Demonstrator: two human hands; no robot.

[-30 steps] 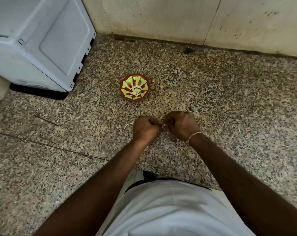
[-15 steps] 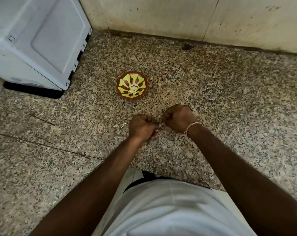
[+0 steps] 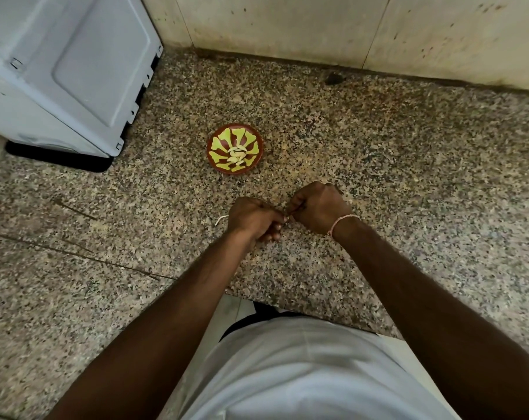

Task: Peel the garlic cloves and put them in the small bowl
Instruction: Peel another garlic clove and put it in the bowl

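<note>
Both my forearms reach out over the speckled stone counter and meet just short of the bowl. My left hand is knuckles up, fingers curled under into a loose fist, with the fingertips tucked below and pointing toward the other hand. My right hand sits just beside it, a little farther from me, also curled tight with the back of the hand up; a pale thread band circles that wrist. The two hands touch at the thumbs and forefingers, pinching something small between them. I take it for a garlic clove, but only a tiny pale fleck shows in the gap, so I cannot tell its shape or how much skin is on it. Both grips are clenched around that spot, not relaxed.

The bowl stands on the counter beyond my hands, apart from them, red-brown with a yellow pattern inside. Several pale peeled cloves lie in its middle.

A thin white strip of peel lies on the counter just to the left of my left hand.

A white appliance stands at the far left, and a tiled wall runs along the back. My white shirt fills the bottom of the view.
</note>
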